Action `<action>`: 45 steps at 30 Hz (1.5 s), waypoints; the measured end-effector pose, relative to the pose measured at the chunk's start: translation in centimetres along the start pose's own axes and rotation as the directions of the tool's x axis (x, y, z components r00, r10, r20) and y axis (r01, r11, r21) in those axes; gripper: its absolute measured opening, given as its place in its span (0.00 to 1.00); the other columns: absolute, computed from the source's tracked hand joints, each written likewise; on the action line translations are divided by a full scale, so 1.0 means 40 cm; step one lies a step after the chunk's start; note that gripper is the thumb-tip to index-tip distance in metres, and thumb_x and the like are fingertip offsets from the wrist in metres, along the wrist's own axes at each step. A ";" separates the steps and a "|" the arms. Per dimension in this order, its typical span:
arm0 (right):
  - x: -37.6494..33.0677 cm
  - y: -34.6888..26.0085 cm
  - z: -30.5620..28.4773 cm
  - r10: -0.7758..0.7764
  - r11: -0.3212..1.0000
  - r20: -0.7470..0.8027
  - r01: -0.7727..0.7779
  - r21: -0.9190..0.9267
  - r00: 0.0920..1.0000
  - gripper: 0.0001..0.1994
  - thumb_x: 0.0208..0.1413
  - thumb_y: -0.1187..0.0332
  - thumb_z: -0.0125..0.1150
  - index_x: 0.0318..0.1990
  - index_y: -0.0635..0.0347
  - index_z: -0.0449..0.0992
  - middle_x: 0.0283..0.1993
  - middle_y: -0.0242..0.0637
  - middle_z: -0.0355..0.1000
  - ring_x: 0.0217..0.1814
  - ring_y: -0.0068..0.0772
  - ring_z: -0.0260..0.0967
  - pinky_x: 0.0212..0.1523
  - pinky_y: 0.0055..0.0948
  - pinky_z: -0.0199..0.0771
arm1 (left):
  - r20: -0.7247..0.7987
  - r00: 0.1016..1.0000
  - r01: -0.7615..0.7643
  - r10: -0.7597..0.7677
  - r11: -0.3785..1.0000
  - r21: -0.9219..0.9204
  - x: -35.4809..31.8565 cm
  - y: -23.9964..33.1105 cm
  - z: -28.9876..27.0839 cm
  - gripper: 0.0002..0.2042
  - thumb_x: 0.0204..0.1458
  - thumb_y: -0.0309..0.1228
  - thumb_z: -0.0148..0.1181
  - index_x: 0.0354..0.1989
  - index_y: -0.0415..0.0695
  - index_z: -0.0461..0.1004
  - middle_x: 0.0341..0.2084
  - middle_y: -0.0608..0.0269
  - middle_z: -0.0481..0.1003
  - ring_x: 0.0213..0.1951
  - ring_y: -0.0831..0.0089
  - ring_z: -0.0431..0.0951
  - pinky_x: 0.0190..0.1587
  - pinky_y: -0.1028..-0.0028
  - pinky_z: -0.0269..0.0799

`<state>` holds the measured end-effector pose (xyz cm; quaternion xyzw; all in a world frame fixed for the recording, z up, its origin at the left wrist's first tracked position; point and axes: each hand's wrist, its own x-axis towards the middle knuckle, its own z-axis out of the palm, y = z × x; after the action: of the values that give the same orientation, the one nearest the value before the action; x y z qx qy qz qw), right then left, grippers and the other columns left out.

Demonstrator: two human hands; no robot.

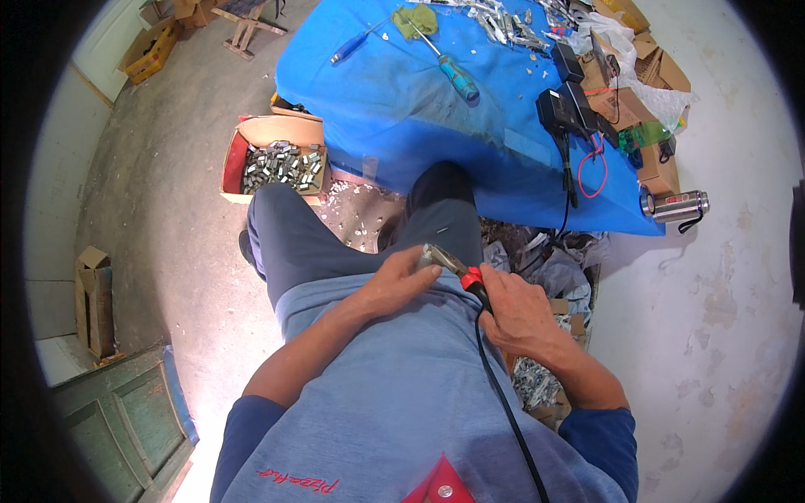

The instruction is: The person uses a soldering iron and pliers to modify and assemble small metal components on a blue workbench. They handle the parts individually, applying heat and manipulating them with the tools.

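Head view: red-and-black corded tool (475, 287) beside the left hand (401, 278)

Above the lap (331, 258), that hand's thumb and fingers pinch what looks like a small pale piece (424, 261); the right hand (518, 308) wraps closed round the tool, metal tip at the piece. A slip could nip the thumb; the cord (495, 377) might snag. The blue-covered table's (503, 96) near edge limits far movement; floor (159, 210) opens leftward.

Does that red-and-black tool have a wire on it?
Yes, a black cord runs from the tool in the right hand.
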<state>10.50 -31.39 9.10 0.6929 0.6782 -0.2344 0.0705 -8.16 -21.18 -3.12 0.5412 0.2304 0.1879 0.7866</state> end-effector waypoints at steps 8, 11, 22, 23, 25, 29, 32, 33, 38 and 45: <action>0.020 0.027 -0.050 -0.129 0.985 -0.014 0.126 -0.118 0.992 0.24 0.47 0.67 0.62 0.52 0.68 0.64 0.38 0.49 0.72 0.41 0.53 0.73 0.40 0.47 0.73 | -0.010 1.000 0.020 -0.019 1.000 0.016 0.004 -0.008 -0.002 0.19 0.62 0.39 0.53 0.52 0.36 0.70 0.36 0.64 0.73 0.40 0.78 0.68 0.45 0.73 0.67; 0.033 0.037 -0.069 -0.172 0.972 0.001 0.170 -0.159 0.985 0.22 0.48 0.67 0.61 0.50 0.67 0.65 0.37 0.49 0.72 0.41 0.53 0.72 0.40 0.47 0.73 | -0.025 1.000 0.006 -0.005 0.999 0.050 0.004 0.001 0.001 0.20 0.61 0.40 0.53 0.52 0.35 0.70 0.37 0.62 0.73 0.40 0.76 0.69 0.46 0.72 0.67; 0.053 0.059 -0.078 -0.156 0.976 0.087 0.140 0.166 0.984 0.19 0.47 0.71 0.53 0.50 0.59 0.69 0.38 0.51 0.73 0.43 0.58 0.70 0.42 0.48 0.70 | 0.000 0.999 0.034 -0.034 0.999 -0.022 0.005 -0.024 -0.015 0.20 0.62 0.40 0.53 0.52 0.34 0.69 0.36 0.64 0.73 0.40 0.77 0.68 0.45 0.73 0.67; 0.053 0.055 -0.082 -0.134 0.975 0.112 0.111 0.195 0.985 0.19 0.47 0.70 0.53 0.50 0.59 0.69 0.38 0.50 0.73 0.42 0.56 0.71 0.42 0.46 0.70 | 0.004 1.000 0.013 -0.013 0.999 -0.051 0.005 -0.020 -0.012 0.19 0.62 0.41 0.54 0.50 0.37 0.69 0.32 0.68 0.69 0.35 0.80 0.64 0.38 0.76 0.62; 0.054 0.047 -0.091 -0.092 0.967 0.163 0.049 0.249 0.982 0.18 0.48 0.70 0.52 0.49 0.61 0.69 0.36 0.48 0.73 0.40 0.51 0.73 0.42 0.41 0.71 | 0.009 1.000 -0.029 0.030 0.993 -0.110 0.004 -0.006 -0.005 0.15 0.63 0.43 0.56 0.46 0.43 0.67 0.23 0.77 0.61 0.23 0.87 0.57 0.23 0.82 0.51; 0.056 0.100 -0.076 -0.206 0.750 0.335 -0.072 0.658 0.919 0.22 0.47 0.70 0.52 0.52 0.65 0.71 0.37 0.39 0.74 0.36 0.32 0.72 0.39 0.29 0.70 | 0.022 0.999 -0.034 0.038 0.986 -0.165 0.004 -0.004 -0.003 0.15 0.63 0.43 0.55 0.43 0.43 0.67 0.22 0.76 0.61 0.23 0.87 0.56 0.22 0.82 0.50; 0.043 0.095 -0.087 -0.231 0.520 0.470 -0.300 0.800 0.852 0.23 0.47 0.70 0.54 0.53 0.67 0.71 0.38 0.35 0.75 0.36 0.23 0.70 0.35 0.23 0.69 | 0.036 0.999 0.021 -0.015 0.982 -0.188 -0.002 -0.014 -0.015 0.14 0.63 0.41 0.55 0.46 0.42 0.68 0.24 0.76 0.62 0.25 0.86 0.58 0.26 0.82 0.54; 0.037 0.091 -0.079 -0.242 0.472 0.447 -0.298 0.830 0.861 0.21 0.47 0.69 0.55 0.51 0.67 0.72 0.36 0.34 0.75 0.35 0.22 0.69 0.34 0.22 0.69 | 0.051 0.998 0.047 -0.038 0.981 -0.186 -0.002 -0.020 -0.021 0.14 0.63 0.40 0.54 0.47 0.42 0.69 0.26 0.76 0.64 0.28 0.85 0.60 0.30 0.81 0.58; 0.037 0.090 -0.078 -0.215 0.416 0.553 -0.437 0.798 0.805 0.20 0.48 0.68 0.56 0.50 0.66 0.73 0.36 0.33 0.75 0.33 0.21 0.69 0.31 0.21 0.68 | 0.089 0.995 0.055 -0.042 0.986 -0.155 -0.004 -0.011 -0.016 0.15 0.63 0.39 0.53 0.49 0.40 0.70 0.32 0.74 0.68 0.35 0.84 0.64 0.38 0.79 0.64; 0.038 0.088 -0.075 -0.206 0.433 0.552 -0.431 0.792 0.808 0.22 0.47 0.68 0.56 0.52 0.65 0.73 0.37 0.33 0.76 0.30 0.20 0.69 0.29 0.20 0.68 | 0.090 0.994 0.065 -0.055 0.992 -0.112 -0.009 -0.004 -0.015 0.17 0.63 0.39 0.53 0.52 0.38 0.69 0.38 0.70 0.70 0.42 0.83 0.65 0.46 0.77 0.65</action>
<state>14.57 -29.00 10.33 0.5625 0.3423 -0.7474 -0.0885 -8.77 -20.98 -3.41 0.4956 0.2012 0.1534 0.8309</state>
